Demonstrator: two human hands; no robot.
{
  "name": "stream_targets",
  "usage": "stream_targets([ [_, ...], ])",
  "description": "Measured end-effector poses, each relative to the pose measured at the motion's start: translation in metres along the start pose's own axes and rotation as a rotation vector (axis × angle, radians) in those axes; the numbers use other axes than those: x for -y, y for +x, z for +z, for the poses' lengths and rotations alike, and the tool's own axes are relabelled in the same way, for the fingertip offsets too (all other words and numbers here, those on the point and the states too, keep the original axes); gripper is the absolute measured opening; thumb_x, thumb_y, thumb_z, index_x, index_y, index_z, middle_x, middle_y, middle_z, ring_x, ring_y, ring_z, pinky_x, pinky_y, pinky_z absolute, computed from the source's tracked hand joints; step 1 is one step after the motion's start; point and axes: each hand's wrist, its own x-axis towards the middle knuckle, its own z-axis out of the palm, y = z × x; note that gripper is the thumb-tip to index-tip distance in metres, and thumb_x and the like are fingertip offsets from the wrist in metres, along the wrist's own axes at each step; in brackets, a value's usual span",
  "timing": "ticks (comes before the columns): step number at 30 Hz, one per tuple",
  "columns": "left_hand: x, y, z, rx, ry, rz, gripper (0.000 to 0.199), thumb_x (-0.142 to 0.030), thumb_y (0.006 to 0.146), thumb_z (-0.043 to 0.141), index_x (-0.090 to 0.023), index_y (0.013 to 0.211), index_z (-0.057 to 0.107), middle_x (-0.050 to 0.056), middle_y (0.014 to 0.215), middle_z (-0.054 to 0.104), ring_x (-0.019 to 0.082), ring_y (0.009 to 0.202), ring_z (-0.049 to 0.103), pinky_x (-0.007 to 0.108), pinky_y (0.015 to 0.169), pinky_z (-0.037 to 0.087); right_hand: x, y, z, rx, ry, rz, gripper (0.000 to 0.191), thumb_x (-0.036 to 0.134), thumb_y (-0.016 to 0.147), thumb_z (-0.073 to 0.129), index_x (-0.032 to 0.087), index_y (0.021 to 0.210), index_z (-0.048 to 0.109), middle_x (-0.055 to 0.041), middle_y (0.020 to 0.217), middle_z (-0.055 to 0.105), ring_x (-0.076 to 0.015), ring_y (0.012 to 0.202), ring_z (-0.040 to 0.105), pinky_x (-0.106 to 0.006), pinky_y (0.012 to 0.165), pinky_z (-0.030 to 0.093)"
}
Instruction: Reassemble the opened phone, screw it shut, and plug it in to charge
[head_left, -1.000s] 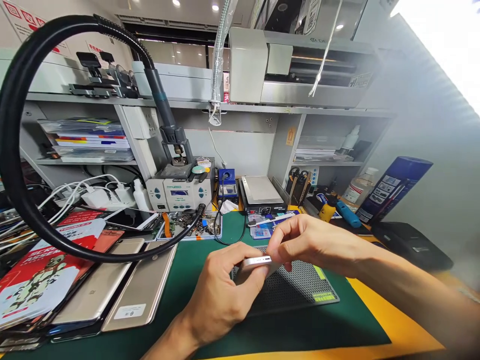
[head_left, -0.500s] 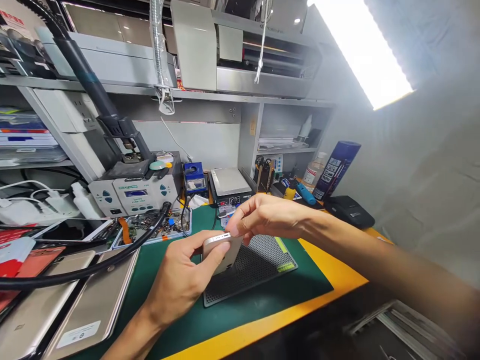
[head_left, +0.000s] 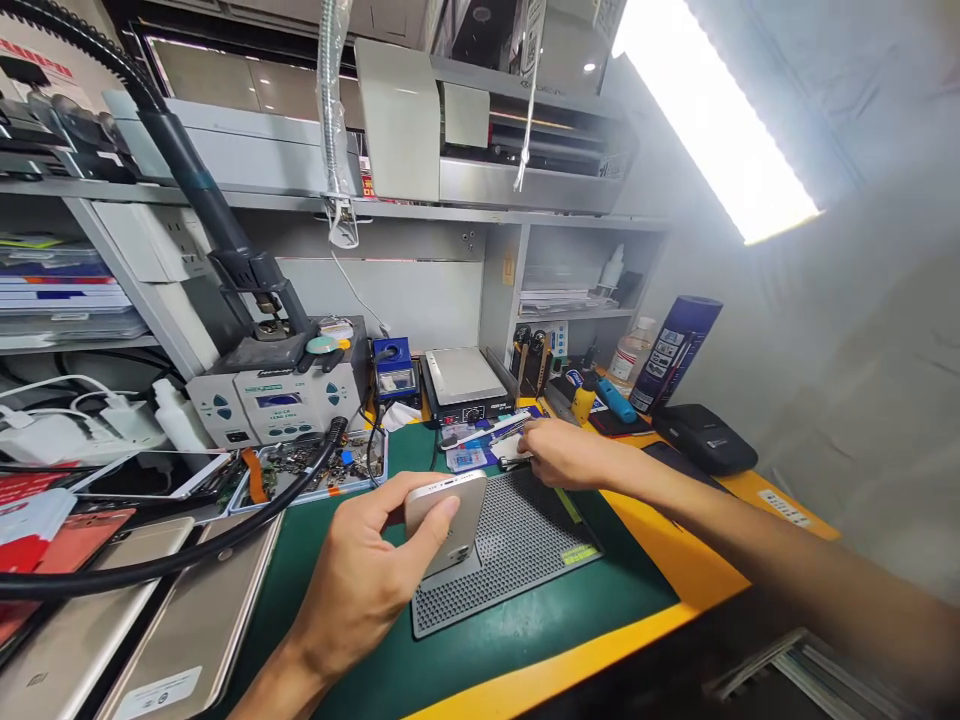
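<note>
A silver smartphone point(head_left: 463, 520) is gripped in my left hand point(head_left: 367, 555), between the thumb and fingers. It stands on edge with its port end up and its camera end low, over a grey perforated mat point(head_left: 525, 540). My right hand point(head_left: 559, 452) reaches past the back of that mat, its fingers curled down among small tools and cards point(head_left: 480, 440). What those fingertips pinch, if anything, is hidden by the hand. A green work mat point(head_left: 600, 610) lies beneath everything.
Several tablets point(head_left: 195, 590) lie at the left, crossed by a black hose point(head_left: 187, 560). Behind stand a parts tray point(head_left: 300, 480), a soldering station point(head_left: 277, 405) and a flat heating plate point(head_left: 465, 378). A blue can point(head_left: 675, 355) and black case point(head_left: 705, 440) are at the right.
My right hand has left the phone's port end and moved away to the small tools behind the mat. My left hand still holds the phone. The camera view has shifted slightly.
</note>
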Motion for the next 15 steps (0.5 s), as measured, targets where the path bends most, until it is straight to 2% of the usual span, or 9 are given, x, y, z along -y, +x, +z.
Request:
stream_targets([
  [2,0.001,-0.001,0.001,-0.01,0.012,0.012,0.017,-0.034,0.089,0.068,-0.023,0.097,0.078,-0.003,0.089,0.078,0.01,0.073,0.069,0.012,0.064,0.054,-0.004,0.004,0.017,0.031,-0.069,-0.016,0.018,0.031,0.098,0.067,0.013,0.099,0.068,-0.0064,0.102,0.069,-0.0195,0.091,0.068,-0.039,0.083,0.058],
  [5,0.002,-0.002,0.003,-0.012,0.028,0.03,0.015,-0.033,0.089,0.068,-0.025,0.097,0.077,-0.005,0.09,0.078,0.01,0.075,0.07,0.012,0.066,0.054,-0.009,0.006,0.026,0.037,-0.1,-0.035,0.016,0.029,0.098,0.066,0.014,0.1,0.068,-0.0063,0.103,0.069,-0.0197,0.092,0.068,-0.039,0.084,0.058],
  [11,0.005,0.001,0.004,-0.009,0.059,0.044,0.013,-0.034,0.089,0.067,-0.025,0.094,0.076,-0.004,0.088,0.077,0.011,0.074,0.069,0.012,0.065,0.054,-0.017,0.007,0.022,0.012,-0.031,-0.052,0.018,0.031,0.098,0.067,0.014,0.103,0.067,-0.0056,0.105,0.068,-0.021,0.095,0.067,-0.041,0.085,0.057],
  [15,0.006,0.001,0.004,-0.017,0.073,0.051,0.014,-0.036,0.088,0.068,-0.024,0.092,0.075,-0.004,0.085,0.075,0.01,0.069,0.068,0.012,0.06,0.053,-0.031,0.005,0.008,0.002,0.084,-0.041,0.022,0.036,0.098,0.066,0.015,0.105,0.066,-0.0039,0.099,0.068,-0.019,0.087,0.067,-0.038,0.08,0.058],
])
